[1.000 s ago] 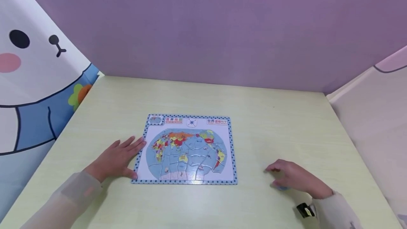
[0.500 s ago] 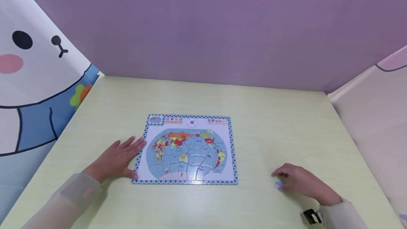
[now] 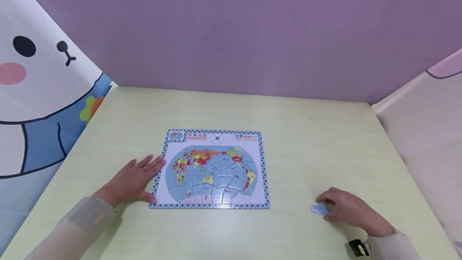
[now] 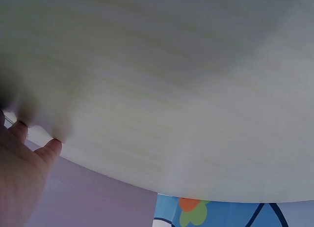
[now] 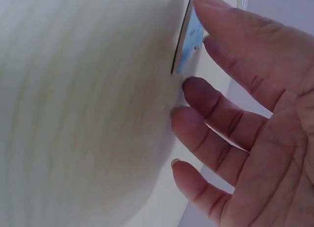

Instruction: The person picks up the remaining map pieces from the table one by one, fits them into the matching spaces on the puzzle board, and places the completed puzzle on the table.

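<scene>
A world-map jigsaw puzzle (image 3: 213, 171) in a blue dotted frame lies flat on the table. Its oval shows bare white at the lower right corner. My left hand (image 3: 135, 181) rests spread along the puzzle's left edge, with fingertips and thumb on the border. To the right of the board, my right hand (image 3: 346, 208) pinches a small light-blue puzzle piece (image 3: 319, 209) between thumb and index finger, at the table surface. The right wrist view shows the piece (image 5: 189, 38) nearly edge-on by the thumb (image 5: 216, 15), while the other fingers curve loosely below.
The pale wooden table (image 3: 288, 131) ends at a purple wall (image 3: 245, 31) behind. A cartoon-printed panel (image 3: 47, 91) stands at the left, and a pale panel (image 3: 426, 131) at the right. A black strap (image 3: 358, 248) hangs by the right sleeve.
My right hand has moved right and slightly toward me, and more of the puzzle piece now shows beside its fingertips. The left hand and the board have stayed put.
</scene>
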### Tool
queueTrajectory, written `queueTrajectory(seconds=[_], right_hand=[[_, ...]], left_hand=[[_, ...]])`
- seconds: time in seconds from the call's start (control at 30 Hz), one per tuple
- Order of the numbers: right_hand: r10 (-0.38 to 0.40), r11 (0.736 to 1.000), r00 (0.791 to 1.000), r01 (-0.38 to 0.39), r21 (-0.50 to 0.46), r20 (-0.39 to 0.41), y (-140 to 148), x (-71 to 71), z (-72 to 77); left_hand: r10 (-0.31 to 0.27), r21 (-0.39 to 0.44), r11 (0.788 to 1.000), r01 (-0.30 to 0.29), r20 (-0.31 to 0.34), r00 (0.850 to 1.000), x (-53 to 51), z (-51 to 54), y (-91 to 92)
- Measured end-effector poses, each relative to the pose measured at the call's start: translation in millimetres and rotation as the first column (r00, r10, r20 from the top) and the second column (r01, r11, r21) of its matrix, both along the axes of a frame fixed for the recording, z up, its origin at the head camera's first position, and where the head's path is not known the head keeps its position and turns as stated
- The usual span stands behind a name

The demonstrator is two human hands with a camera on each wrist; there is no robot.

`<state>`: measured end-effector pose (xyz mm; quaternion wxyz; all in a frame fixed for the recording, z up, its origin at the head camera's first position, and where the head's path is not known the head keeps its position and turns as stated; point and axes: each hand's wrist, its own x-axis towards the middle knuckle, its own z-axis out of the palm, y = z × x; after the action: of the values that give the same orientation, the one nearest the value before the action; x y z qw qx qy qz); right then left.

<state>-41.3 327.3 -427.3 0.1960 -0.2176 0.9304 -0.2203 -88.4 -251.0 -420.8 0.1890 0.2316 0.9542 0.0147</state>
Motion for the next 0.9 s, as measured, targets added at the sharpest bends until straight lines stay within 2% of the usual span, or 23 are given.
queueTrajectory(seconds=[0.27, 0.7, 0.9], right_hand=[[-0.091, 0.99, 0.996, 0.092, 0.108, -0.015, -5, -0.5, 1.2], [-0.139, 0.98, 0.99, 0.139, 0.14, -0.011, -13, -1.1, 1.2], [-0.134, 0.98, 0.991, 0.135, 0.144, -0.021, -14, -1.0, 1.5]], left_hand=[[-0.004, 0.002, 1.0, 0.004, -0.009, 1.0, -0.4, -1.2, 0.3], [-0.002, 0.005, 1.0, 0.002, 0.0, 1.0, -1.7, -3.0, -0.7], [-0.003, 0.011, 1.0, 0.003, -0.016, 1.0, -2.1, -4.4, -1.5]])
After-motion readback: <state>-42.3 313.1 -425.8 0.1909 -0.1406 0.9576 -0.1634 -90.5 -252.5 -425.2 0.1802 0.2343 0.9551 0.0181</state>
